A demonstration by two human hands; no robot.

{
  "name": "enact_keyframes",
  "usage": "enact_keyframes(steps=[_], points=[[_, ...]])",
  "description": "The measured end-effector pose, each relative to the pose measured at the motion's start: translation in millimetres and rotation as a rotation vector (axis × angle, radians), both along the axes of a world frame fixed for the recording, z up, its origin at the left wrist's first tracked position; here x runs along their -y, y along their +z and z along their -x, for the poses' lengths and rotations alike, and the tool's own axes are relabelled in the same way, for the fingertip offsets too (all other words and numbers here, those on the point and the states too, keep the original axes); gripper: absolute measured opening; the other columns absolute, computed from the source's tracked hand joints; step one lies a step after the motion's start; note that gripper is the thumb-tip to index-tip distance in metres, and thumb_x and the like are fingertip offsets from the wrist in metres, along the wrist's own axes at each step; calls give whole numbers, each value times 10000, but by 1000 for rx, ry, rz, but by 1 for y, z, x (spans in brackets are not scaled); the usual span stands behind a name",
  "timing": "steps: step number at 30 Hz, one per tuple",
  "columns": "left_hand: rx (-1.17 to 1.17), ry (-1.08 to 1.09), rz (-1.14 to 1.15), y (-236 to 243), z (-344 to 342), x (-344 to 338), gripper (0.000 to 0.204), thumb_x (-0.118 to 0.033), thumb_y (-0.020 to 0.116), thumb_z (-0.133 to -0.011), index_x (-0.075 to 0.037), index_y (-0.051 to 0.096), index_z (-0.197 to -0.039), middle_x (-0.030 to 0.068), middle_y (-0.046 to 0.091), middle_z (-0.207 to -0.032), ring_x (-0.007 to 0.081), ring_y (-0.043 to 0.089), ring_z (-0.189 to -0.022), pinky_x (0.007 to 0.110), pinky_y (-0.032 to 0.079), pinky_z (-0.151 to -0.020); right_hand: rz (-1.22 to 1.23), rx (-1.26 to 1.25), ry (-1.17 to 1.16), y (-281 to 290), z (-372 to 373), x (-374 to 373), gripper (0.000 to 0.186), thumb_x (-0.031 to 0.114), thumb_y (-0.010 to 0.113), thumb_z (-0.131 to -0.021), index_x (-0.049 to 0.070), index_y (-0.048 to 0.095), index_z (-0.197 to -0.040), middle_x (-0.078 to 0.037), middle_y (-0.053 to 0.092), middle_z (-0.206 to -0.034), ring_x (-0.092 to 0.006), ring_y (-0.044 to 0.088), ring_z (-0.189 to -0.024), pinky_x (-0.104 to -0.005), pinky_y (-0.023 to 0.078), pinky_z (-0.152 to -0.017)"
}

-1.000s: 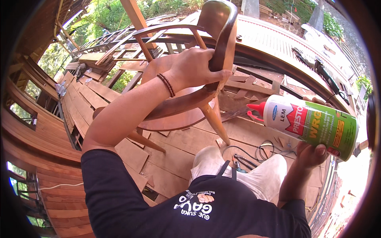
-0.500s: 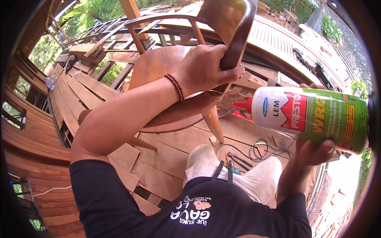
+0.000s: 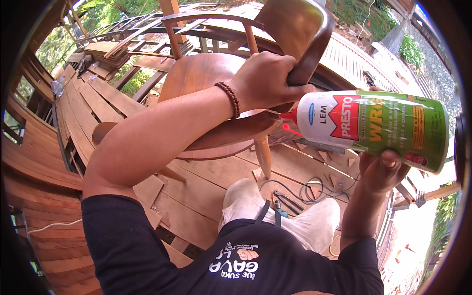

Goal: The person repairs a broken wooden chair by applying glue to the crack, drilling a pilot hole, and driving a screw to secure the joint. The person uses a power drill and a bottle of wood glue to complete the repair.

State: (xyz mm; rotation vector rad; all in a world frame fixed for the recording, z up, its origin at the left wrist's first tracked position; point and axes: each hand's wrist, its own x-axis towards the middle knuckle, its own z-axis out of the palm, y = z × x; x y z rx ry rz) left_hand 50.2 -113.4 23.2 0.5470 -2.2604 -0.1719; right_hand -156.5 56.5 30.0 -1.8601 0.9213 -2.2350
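A brown wooden chair point(image 3: 196, 78) stands in front of me, its curved backrest point(image 3: 287, 27) toward the far right. My left hand point(image 3: 268, 81) is closed around the lower part of that backrest, with a beaded bracelet on the wrist. In my right hand point(image 3: 386, 169) is a white and green glue bottle point(image 3: 373, 128), held on its side. Its red nozzle point(image 3: 289, 117) points left and meets, or nearly meets, the end of the chair's curved rail point(image 3: 246, 128) below my left hand. A small red cap point(image 3: 291, 129) dangles by the nozzle. My right fingers are mostly behind the bottle.
Pliers point(image 3: 289, 201), a teal power tool point(image 3: 280, 210) and a coiled dark cable point(image 3: 319, 189) lie on the plank floor point(image 3: 196, 196) near my knees. Stacked boards point(image 3: 105, 54) sit at the far left. Gaps show between some floor planks.
The glue bottle has moved left and slightly up, bringing its nozzle to the rail's end. My left hand and the backrest have shifted a little right in view.
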Motion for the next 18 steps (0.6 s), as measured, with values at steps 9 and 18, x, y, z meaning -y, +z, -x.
enact_keyframes(steps=[9, 18], points=[[92, 28, -95, 3, 0, 0, 555, -579, 669, -791, -23, 673, -781, 202, 687, -793, 357, 685, -794, 423, 538, -749, -23, -78, 87, 6, -18, 7, 935, 425, 793, -788, -12, 304, -1455, -323, 517, -1302, -465, 561, -1174, -569, 498, -983], [108, 0, -136, 6, -3, -3, 581, -590, 669, -790, -10, 696, -783, 205, 683, -769, 358, 686, -788, 423, 536, -756, -97, -157, 109, 7, -27, 5, 977, 536, 753, -782, 8, 292, -1462, -313, 489, -1322, -466, 555, -1175, -570, 499, -982]])
